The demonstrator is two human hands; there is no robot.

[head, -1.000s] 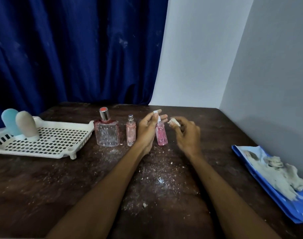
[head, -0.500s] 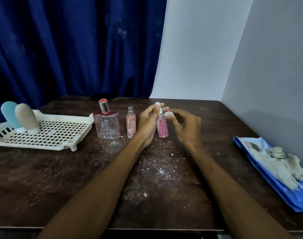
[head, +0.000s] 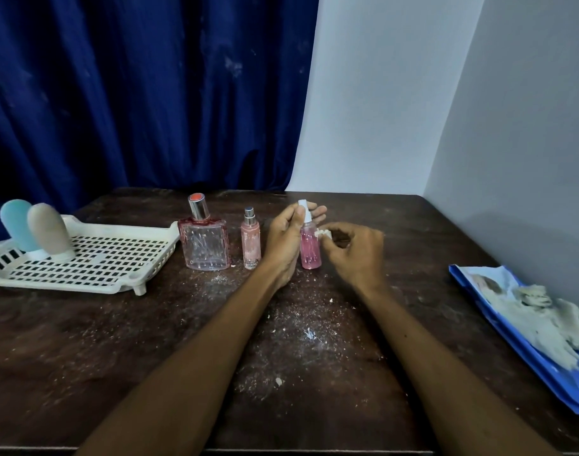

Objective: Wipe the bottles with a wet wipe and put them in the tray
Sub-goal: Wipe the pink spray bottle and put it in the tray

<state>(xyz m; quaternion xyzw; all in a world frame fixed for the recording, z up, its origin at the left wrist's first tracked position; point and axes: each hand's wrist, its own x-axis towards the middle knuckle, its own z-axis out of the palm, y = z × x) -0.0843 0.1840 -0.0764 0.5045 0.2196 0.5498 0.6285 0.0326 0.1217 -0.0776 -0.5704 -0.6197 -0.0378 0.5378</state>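
Observation:
A small pink spray bottle [head: 310, 251] with a white top stands on the dark table. My left hand [head: 286, 240] grips it around the neck and top. My right hand [head: 355, 250] pinches a small wad of white wet wipe [head: 323, 232] against the bottle's right shoulder. Left of it stand a slim pale-pink bottle [head: 250, 245] and a wide clear perfume bottle [head: 205, 243] with a red cap. A white slotted tray [head: 93, 258] at the left holds a blue bottle [head: 16, 225] and a beige bottle [head: 49, 232], both standing on their caps.
A blue wipe packet [head: 498, 317] with crumpled used wipes [head: 541, 320] on it lies at the table's right edge by the wall. White crumbs and dust [head: 301, 334] speckle the table between my arms. A blue curtain hangs behind.
The wipe in my right hand has moved from near the bottle's top down onto its shoulder. The view has shifted, so everything sits a little higher in the frame.

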